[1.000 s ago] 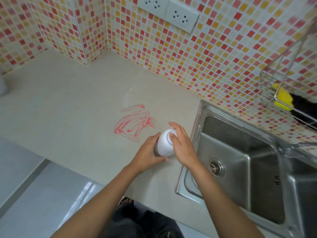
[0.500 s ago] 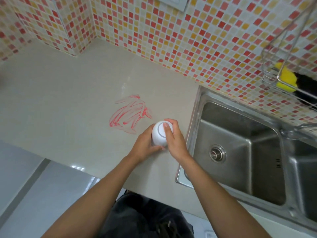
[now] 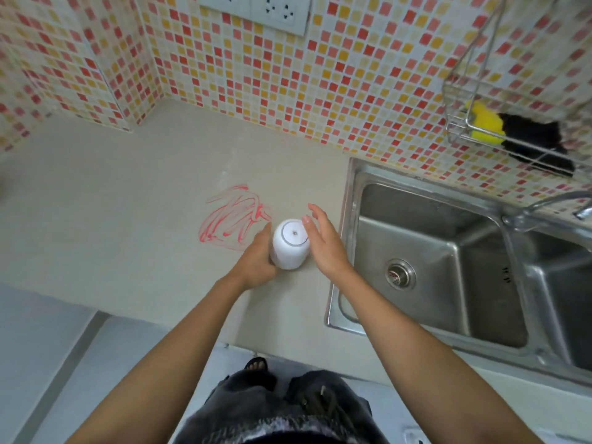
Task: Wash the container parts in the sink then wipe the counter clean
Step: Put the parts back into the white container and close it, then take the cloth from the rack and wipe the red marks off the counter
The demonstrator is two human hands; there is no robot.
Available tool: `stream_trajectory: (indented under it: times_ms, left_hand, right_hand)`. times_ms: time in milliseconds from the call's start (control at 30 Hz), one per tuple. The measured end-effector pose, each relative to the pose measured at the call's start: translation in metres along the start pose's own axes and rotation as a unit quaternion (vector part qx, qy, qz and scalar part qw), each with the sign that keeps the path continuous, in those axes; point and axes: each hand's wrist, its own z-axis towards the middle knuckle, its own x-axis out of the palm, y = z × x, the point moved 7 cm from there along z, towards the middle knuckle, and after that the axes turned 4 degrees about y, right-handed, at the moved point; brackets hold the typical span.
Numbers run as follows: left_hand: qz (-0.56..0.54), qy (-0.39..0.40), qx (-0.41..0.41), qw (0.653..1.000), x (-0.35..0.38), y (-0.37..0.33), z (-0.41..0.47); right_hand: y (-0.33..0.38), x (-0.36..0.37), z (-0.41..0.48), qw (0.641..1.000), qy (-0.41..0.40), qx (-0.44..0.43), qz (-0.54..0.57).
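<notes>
Just left of the sink (image 3: 352, 238), left hand (image 3: 256, 264) grips white container (image 3: 291, 243), right hand (image 3: 323, 241) open beside lid; pre-wash step, next prob. twist lid off w/ right.

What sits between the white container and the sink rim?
In the head view, the open right hand beside the white container, then bare counter up to the sink rim.

Beige counter (image 3: 112, 219) with white container (image 3: 290, 248), red scribble (image 3: 234, 217)

The right hand (image 3: 323, 241) has let go of the white container (image 3: 291, 244), fingers now spread at its 3 o'clock side.
</notes>
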Motion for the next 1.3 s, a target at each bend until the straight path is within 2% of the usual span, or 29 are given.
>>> stream_trajectory:
  times_ms: [67,133,200,300,467,600,700,900,1000,1167,1233,1300]
  left_hand:
    - [0.002,-0.041,-0.039,0.998,-0.021,0.001,-0.008]
    - [0.02,-0.115,-0.059,0.991,-0.046,-0.004,-0.014]
    - [0.039,-0.179,-0.02,0.983,-0.063,-0.023,-0.015]
    - [0.085,-0.209,0.023,0.974,-0.061,-0.06,-0.006]
    - [0.196,-0.177,0.099,0.959,-0.009,-0.13,0.022]
    - [0.233,-0.114,0.147,0.955,0.052,-0.183,0.052]
    - [0.287,-0.086,0.188,0.935,0.095,-0.227,0.073]
    - [0.366,-0.096,0.255,0.89,0.144,-0.32,0.119]
    - [0.41,-0.103,0.262,0.867,0.154,-0.359,0.152]
    - [0.479,-0.106,0.203,0.848,0.157,-0.377,0.201]
    - [0.526,-0.124,0.182,0.822,0.157,-0.372,0.211]
    - [0.538,-0.141,0.174,0.812,0.158,-0.368,0.215]
  right_hand:
    - [-0.001,-0.022,-0.004,0.998,-0.054,-0.01,-0.012]
    - [-0.003,-0.044,-0.011,0.995,-0.084,-0.025,-0.056]
    - [-0.009,-0.062,-0.019,0.991,-0.1,-0.037,-0.079]
    - [-0.029,-0.083,-0.031,0.988,-0.108,-0.026,-0.105]
    - [-0.065,-0.126,-0.049,0.973,-0.123,0.013,-0.193]
    - [-0.085,-0.183,-0.06,0.961,-0.166,0.038,-0.216]
    - [-0.089,-0.234,-0.064,0.95,-0.207,0.04,-0.228]
    - [-0.038,-0.339,-0.059,0.915,-0.309,-0.041,-0.255]
    - [-0.004,-0.385,-0.042,0.897,-0.346,-0.089,-0.258]
    - [0.023,-0.433,0.005,0.909,-0.313,-0.095,-0.259]
    - [0.022,-0.443,0.027,0.92,-0.268,-0.068,-0.277]
    - [0.013,-0.449,0.054,0.935,-0.202,-0.014,-0.29]
